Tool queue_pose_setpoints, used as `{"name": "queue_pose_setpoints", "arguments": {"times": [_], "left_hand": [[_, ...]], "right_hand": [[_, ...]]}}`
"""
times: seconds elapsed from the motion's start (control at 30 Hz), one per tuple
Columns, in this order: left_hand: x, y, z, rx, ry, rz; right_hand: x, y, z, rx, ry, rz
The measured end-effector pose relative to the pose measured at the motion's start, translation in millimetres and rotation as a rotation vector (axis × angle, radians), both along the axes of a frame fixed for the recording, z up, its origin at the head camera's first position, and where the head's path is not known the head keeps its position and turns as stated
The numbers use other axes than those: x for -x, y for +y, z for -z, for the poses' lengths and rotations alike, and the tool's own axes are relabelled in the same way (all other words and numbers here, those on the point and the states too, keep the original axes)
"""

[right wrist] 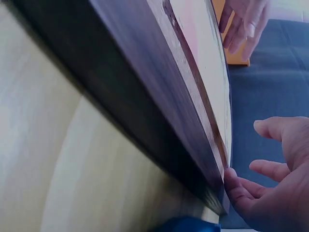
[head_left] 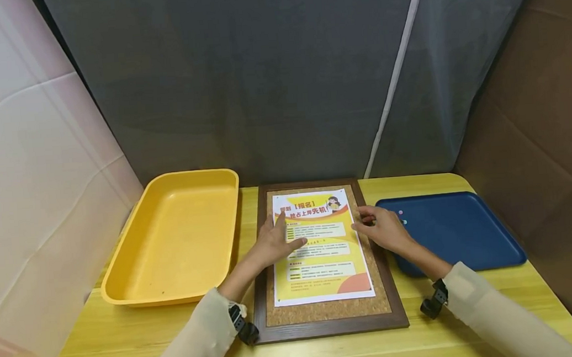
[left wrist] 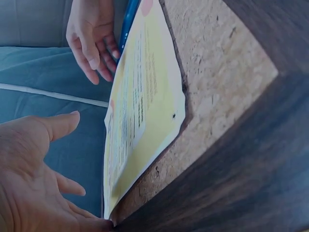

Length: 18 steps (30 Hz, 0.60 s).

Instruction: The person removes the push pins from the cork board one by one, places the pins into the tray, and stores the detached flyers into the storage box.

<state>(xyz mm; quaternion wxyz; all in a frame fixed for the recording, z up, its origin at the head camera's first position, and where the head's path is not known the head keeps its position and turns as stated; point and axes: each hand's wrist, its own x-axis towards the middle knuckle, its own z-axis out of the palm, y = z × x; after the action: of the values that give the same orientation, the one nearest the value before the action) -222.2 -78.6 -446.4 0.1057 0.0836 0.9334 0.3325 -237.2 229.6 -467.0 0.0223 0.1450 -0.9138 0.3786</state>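
Observation:
A yellow and white printed poster (head_left: 323,278) lies on a cork board (head_left: 325,311) with a dark brown wooden frame (head_left: 331,328). Small dots, apparently pins, show at its corners; one dark dot (left wrist: 174,116) is plain in the left wrist view. My left hand (head_left: 275,243) is over the poster's left side, fingers spread and thumb pointing inward, gripping nothing. On the other side, my right hand (head_left: 384,228) is at the board's right edge with relaxed fingers. In the right wrist view its lower fingertips (right wrist: 231,176) are at the frame's side; whether they press cannot be told.
Left of the board stands a deep yellow tray (head_left: 185,235). A shallow blue tray (head_left: 454,233) lies to the right, with several tiny pale objects (head_left: 402,217) near its left end. Grey cloth (head_left: 239,82) hangs behind the wooden table (head_left: 128,344).

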Motion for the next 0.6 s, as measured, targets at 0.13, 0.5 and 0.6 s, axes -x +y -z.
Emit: {"name": "queue_pose_setpoints", "arguments": {"times": [0.13,0.5,0.6], "left_hand": [[-0.4,1.8,0.3,-0.011,-0.022,0.021],[0.7,3.0,0.3,-0.059,-0.051,0.023],[0.2,1.2,1.3,-0.085,-0.054,0.006]], "right_hand": [[-1.3,-7.2,2.9,0.013,0.001,-0.017],[-2.4,-19.0,7.5,-0.007,-0.016,0.009],[-3.1,-20.7,8.6,-0.007,-0.028,0.018]]}}
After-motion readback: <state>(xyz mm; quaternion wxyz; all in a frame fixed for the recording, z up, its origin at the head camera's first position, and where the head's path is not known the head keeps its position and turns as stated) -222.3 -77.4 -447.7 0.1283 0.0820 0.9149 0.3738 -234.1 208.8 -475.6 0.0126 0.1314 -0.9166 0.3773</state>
